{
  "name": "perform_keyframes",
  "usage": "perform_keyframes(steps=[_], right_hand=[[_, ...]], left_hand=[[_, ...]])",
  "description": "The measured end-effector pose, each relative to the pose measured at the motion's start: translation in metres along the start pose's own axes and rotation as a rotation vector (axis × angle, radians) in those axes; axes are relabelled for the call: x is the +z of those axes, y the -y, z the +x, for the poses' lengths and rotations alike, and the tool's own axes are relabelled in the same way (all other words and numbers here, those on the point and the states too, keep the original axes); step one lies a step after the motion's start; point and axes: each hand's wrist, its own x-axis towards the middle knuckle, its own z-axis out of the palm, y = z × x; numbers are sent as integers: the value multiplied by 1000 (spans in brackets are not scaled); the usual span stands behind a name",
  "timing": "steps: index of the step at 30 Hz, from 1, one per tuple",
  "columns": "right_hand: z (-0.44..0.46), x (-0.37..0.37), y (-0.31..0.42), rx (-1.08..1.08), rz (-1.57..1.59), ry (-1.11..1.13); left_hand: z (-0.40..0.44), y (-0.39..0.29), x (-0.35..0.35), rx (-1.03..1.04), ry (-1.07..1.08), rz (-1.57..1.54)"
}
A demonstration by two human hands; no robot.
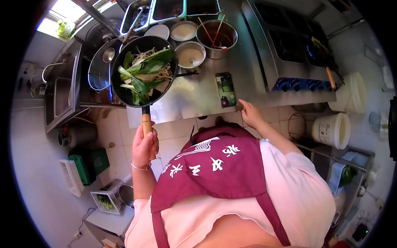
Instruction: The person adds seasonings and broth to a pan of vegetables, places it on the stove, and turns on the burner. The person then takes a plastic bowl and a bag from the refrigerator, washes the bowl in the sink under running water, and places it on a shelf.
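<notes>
Left hand (144, 143) grips the round pan (117, 83) by its wooden handle (147, 122), aimed bodyward — right hand (252, 115) extends one finger beside the phone (226, 90).

Counter room: two open strips, three obstructions

Open: counter (194, 95), centre of frame, between pan (117, 82) and phone (226, 89); second strip, phone to stove (265, 53), with the right hand (251, 115) at its lower edge. Obstructed: upper centre, bowl (204, 60) and steel pot (217, 53), two sticks (205, 30) jutting above its rim; upper left, pan in the left hand (144, 144), screening counter behind; upper right, stove.
</notes>
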Motion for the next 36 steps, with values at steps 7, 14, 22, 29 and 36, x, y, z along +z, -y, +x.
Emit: perform_keyframes(steps=[7, 14, 22, 29, 36], right_hand=[[42, -23, -7, -92, 153, -108], [53, -89, 63, -225, 539, -260], [235, -136, 167, -592, 305, -355], [296, -105, 198, -433, -38, -455], [317, -88, 196, -329, -210, -373]], left_hand=[[10, -4, 11, 69, -108, 26], [-17, -6, 24, -56, -135, -19], [-4, -17, 16, -60, -134, 35], [-5, 10, 11, 8, -104, 146], [11, 5, -3, -15, -52, 190]])
